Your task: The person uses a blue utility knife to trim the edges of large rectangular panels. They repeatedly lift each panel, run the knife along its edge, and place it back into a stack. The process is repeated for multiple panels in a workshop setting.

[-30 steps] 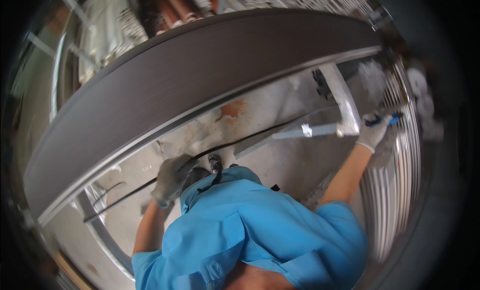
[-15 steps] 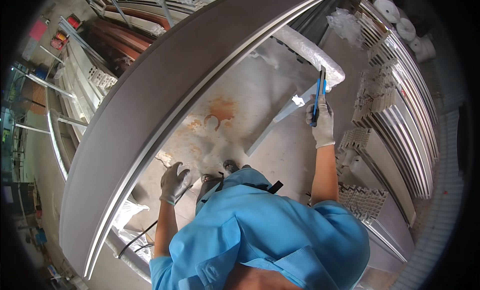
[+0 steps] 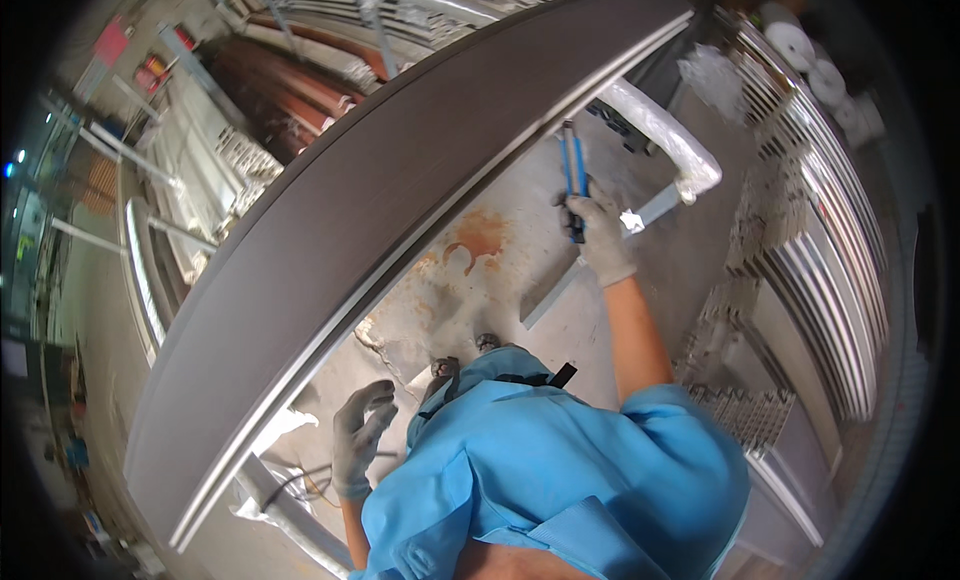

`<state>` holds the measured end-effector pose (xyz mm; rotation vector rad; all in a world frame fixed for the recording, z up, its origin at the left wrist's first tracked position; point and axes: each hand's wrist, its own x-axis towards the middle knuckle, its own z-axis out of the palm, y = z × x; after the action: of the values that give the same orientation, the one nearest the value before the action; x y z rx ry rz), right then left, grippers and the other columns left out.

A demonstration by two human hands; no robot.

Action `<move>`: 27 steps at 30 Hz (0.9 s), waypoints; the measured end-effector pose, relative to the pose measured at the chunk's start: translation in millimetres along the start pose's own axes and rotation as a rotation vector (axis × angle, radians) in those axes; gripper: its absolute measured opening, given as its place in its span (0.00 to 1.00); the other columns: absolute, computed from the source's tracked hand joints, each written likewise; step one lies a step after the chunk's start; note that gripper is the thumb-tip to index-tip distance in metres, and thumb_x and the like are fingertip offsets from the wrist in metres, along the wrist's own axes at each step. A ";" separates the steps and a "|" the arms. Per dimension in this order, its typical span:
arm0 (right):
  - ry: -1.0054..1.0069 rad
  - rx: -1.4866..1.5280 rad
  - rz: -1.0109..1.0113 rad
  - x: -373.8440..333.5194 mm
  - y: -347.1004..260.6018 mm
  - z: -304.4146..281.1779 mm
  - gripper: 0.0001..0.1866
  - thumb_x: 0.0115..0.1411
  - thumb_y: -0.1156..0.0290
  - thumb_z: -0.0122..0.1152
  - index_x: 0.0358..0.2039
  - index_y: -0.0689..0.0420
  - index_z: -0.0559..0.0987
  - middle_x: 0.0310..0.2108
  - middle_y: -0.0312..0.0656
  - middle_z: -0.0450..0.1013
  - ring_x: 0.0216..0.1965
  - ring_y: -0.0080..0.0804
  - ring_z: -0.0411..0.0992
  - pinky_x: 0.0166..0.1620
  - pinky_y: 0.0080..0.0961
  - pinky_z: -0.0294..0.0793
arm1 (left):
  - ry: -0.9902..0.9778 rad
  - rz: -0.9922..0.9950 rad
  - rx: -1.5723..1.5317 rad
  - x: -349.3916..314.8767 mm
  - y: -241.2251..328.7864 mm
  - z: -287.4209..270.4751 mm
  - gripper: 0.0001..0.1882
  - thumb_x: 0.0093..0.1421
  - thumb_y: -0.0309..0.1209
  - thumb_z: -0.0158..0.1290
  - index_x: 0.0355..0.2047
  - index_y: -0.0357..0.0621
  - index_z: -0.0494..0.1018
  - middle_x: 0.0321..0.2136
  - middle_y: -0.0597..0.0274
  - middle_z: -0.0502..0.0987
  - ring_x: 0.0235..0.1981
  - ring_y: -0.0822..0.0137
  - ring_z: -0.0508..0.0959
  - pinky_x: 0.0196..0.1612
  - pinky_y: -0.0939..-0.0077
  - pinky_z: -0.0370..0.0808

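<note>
A long dark brown panel (image 3: 350, 210) with a pale grooved edge runs diagonally in front of me, from lower left to upper right. My right hand (image 3: 602, 238), in a light glove, is wrapped round a blue and black utility knife (image 3: 574, 170). The knife points away from me, its tip close to the panel's near edge; whether it touches, I cannot tell. My left hand (image 3: 358, 435), also gloved, hangs low beside the panel's near side. Its fingers are loosely curved and apart, with nothing in them.
A plastic-wrapped support bar (image 3: 665, 135) juts out under the panel at the upper right. Stacks of metal profiles (image 3: 820, 280) line the right side, with white rolls (image 3: 790, 50) behind. Brown and pale profiles (image 3: 270, 90) lie on racks beyond the panel. Rust stains mark the concrete floor (image 3: 440, 310).
My right hand has moved left with the utility knife, toward the panel's edge. My left hand sits slightly lower, and the whole view has shifted a little.
</note>
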<state>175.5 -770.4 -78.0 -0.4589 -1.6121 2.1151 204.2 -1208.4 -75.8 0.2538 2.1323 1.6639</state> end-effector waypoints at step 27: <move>1.428 -0.001 -0.074 -219.6 25.6 -508.1 0.13 0.68 0.62 0.55 0.45 0.58 0.78 0.26 0.39 0.75 0.20 0.26 0.70 0.22 0.25 0.67 | -0.758 1.185 -0.314 115.0 290.4 385.5 0.36 0.69 0.55 0.39 0.64 0.37 0.63 0.27 0.59 0.78 0.25 0.69 0.76 0.33 0.72 0.74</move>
<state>617.1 -476.6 -238.2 -1.4208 -0.7083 1.0803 235.6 -746.6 102.8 1.9436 1.0793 1.8861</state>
